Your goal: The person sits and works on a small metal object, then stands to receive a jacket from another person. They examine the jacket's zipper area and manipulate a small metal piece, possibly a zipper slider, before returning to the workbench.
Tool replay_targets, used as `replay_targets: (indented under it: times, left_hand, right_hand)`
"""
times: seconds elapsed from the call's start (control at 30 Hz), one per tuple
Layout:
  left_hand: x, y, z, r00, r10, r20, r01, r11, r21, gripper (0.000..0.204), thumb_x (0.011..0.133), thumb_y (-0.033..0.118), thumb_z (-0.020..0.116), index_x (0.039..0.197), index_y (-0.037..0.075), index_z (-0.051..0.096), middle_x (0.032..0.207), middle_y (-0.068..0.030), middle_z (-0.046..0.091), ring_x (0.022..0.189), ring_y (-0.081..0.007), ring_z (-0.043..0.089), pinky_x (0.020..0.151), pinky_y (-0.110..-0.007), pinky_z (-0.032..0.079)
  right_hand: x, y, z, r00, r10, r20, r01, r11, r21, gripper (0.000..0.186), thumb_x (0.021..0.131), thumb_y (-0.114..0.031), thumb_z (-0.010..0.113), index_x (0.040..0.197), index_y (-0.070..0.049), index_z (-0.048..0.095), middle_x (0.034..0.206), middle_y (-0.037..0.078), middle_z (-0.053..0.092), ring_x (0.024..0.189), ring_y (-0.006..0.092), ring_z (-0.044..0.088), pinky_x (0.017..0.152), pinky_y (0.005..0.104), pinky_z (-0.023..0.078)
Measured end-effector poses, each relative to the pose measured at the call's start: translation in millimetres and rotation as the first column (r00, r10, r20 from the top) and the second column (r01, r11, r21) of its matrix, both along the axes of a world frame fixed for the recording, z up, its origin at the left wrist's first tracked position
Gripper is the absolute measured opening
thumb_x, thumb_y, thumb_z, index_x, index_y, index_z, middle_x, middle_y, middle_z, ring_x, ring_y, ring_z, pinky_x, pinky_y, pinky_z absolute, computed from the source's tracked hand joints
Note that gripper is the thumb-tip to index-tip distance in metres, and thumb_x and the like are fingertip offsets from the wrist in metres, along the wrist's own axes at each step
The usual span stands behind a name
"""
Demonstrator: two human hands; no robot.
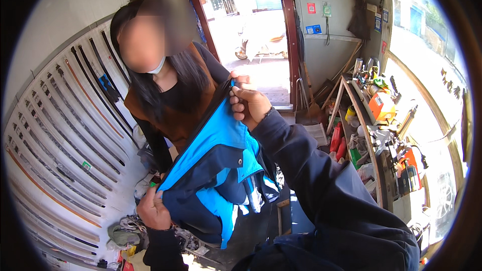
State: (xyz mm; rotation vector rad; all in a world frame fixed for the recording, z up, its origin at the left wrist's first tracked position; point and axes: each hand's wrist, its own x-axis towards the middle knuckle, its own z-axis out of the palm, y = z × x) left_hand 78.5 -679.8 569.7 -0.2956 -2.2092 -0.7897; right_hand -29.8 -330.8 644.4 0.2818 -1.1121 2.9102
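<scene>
A bright blue and dark navy jacket [213,158] hangs between my hands, its dark zip edge stretched in a slanting line. My left hand [154,208] is closed on the lower end of that edge. Higher up and to the right, my right hand [250,104] pinches the other end between thumb and fingers. Fingers of another hand [240,77], seemingly the person's opposite me, show just above my right hand at the jacket's tip. That person [168,95], in a brown vest over black sleeves, stands close behind the jacket. A snap button shows on the jacket's front.
Rows of belts [60,135] hang on the white wall at left. A cluttered workbench [374,140] with tools and an orange box [381,106] runs along the right. Beyond the open doorway [256,25] stands a scooter [261,42]. Cloth and bags [125,236] lie low at left.
</scene>
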Motion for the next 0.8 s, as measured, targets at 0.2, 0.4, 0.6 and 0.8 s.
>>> replay_targets:
  times: [0.2,0.4,0.6,0.8]
  left_hand:
    - [-5.2,-7.8,44.9,0.859,0.293,0.420,-0.186,0.943,-0.278,0.018,0.094,0.005,0.060,0.108,0.004,0.072,0.077,-0.0164,0.066,0.074,-0.0320,0.067,0.070,-0.040,0.050]
    - [-5.3,91.0,93.5,0.908,-0.330,0.257,0.356,0.932,-0.062,0.057,0.086,0.013,0.068,0.140,-0.003,0.054,0.138,-0.0216,0.059,0.129,-0.0322,0.056,0.112,-0.041,0.039]
    - [-42.5,176.7,103.1,0.992,-0.083,0.090,0.121,0.754,-0.646,0.063,0.085,0.010,0.066,0.146,0.004,0.050,0.135,-0.0233,0.059,0.124,-0.0434,0.056,0.113,-0.053,0.036]
    - [-67.0,174.6,93.0,0.982,-0.115,0.153,0.189,0.701,-0.688,0.048,0.081,0.002,0.066,0.129,0.007,0.064,0.094,-0.0140,0.071,0.090,-0.0337,0.067,0.077,-0.045,0.046]
  right_hand:
    - [-11.9,-12.6,-28.5,0.996,0.001,-0.088,-0.001,1.000,0.004,0.021,0.104,-0.021,0.060,0.095,-0.002,0.063,0.075,0.003,0.058,0.056,0.0109,0.053,0.047,0.0272,0.045]
    - [1.3,-27.9,-38.8,0.988,0.052,-0.144,-0.020,0.976,0.215,0.025,0.105,-0.022,0.058,0.092,-0.001,0.063,0.073,0.003,0.060,0.054,0.0097,0.053,0.045,0.0243,0.043]
    - [32.1,-27.0,-42.0,0.959,0.114,-0.260,-0.064,0.979,0.193,0.026,0.104,-0.021,0.059,0.084,-0.004,0.061,0.067,0.000,0.059,0.054,0.0072,0.050,0.049,0.0247,0.040]
    - [35.2,-27.5,-66.0,0.967,0.088,-0.238,-0.016,0.957,0.288,0.027,0.104,-0.020,0.059,0.083,-0.002,0.060,0.066,0.004,0.061,0.054,0.0127,0.055,0.052,0.0284,0.044]
